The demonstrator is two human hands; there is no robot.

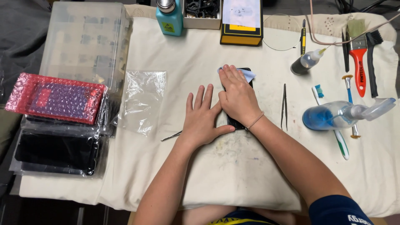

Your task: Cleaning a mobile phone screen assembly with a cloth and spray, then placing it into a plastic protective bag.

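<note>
Right now my right hand (236, 96) lies flat, fingers together, pressing a small pale-blue wiping cloth (247, 74) onto the flat black rectangular phone (236, 123) at the middle of the cream cloth-covered table (250, 175). Just to its left my left hand (203, 121) rests open — fingers spread, thumb touching the phone's near edge. Thin metal tweezers (284, 106) lie just right; a clear plastic bag (141, 100) lies left.

Two bare forearms, left hand (203, 118) without rings, right hand (236, 96) with a thin cord bracelet (254, 121) at the wrist, dark blue short sleeve (337, 210) with white lettering on the right arm, dark shirt with yellow print below
</note>
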